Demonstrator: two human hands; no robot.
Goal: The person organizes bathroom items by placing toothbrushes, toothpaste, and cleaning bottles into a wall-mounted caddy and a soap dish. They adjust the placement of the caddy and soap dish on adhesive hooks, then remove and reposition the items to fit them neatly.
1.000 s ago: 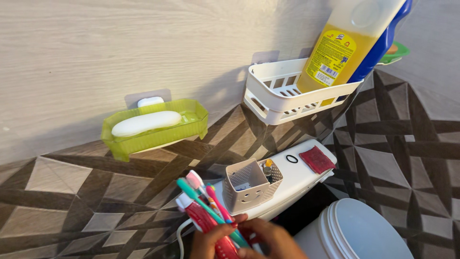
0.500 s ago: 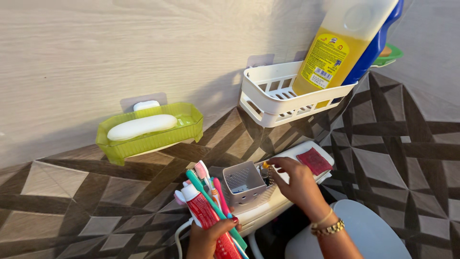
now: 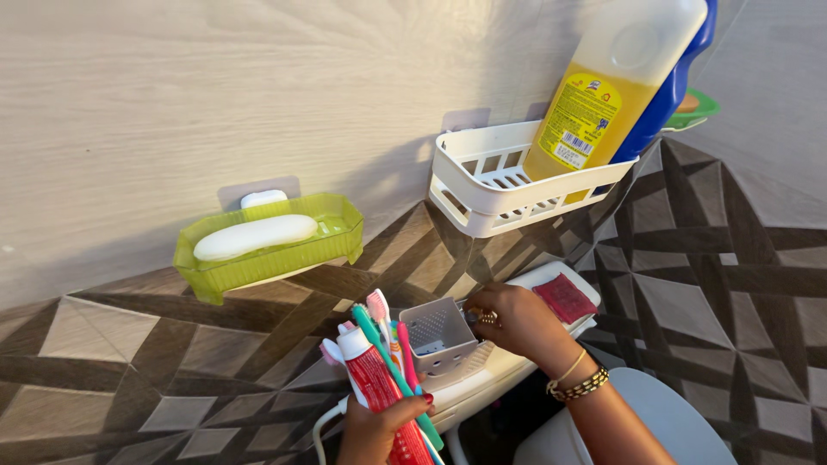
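Note:
My left hand (image 3: 372, 432) grips a bundle upright at the bottom of the view: a red and white toothpaste tube (image 3: 372, 386) and several toothbrushes (image 3: 389, 346) in pink and teal. My right hand (image 3: 515, 322), with bracelets on the wrist, reaches into the small white perforated holder (image 3: 437, 337) that stands on the white toilet tank lid (image 3: 508, 368). Its fingertips pinch something small at the holder's right rim; I cannot tell what it is.
A green soap dish (image 3: 269, 248) with a white soap bar (image 3: 255, 237) hangs on the wall at left. A white wall basket (image 3: 495, 185) holds a yellow bottle (image 3: 603, 103) and a blue one (image 3: 672, 86). A red pad (image 3: 564, 297) lies on the tank.
My right hand left the bundle and moved to the holder's right rim. My left hand keeps the toothpaste and brushes and has shifted slightly. The view moved closer.

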